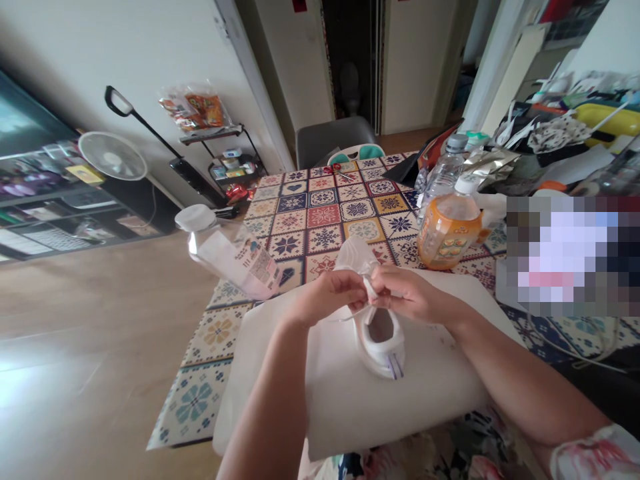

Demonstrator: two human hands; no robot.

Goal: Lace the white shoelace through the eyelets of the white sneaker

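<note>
A white shoe [385, 353] lies on a white board [280, 373], its heel with purple marks facing me and its opening showing a darker inside. Over the front of the shoe, my left hand [335, 293] has its fingers closed in a pinch on the white laces [369, 291]. From the other side my right hand [405, 290] pinches the same laces, close against the left fingertips. A thin white strand hangs by the left fingers. Beyond both hands, a pale, partly see-through white piece [356, 253] shows at the toe end; its kind is unclear.
A patterned tablecloth [325, 217] covers the table. To the left stands a tilted-looking clear jug [235, 260]; at right are an orange-labelled bottle [447, 230] and a clear bottle [445, 170]. A grey chair [335, 140] is at the far end. Clutter piles up at right.
</note>
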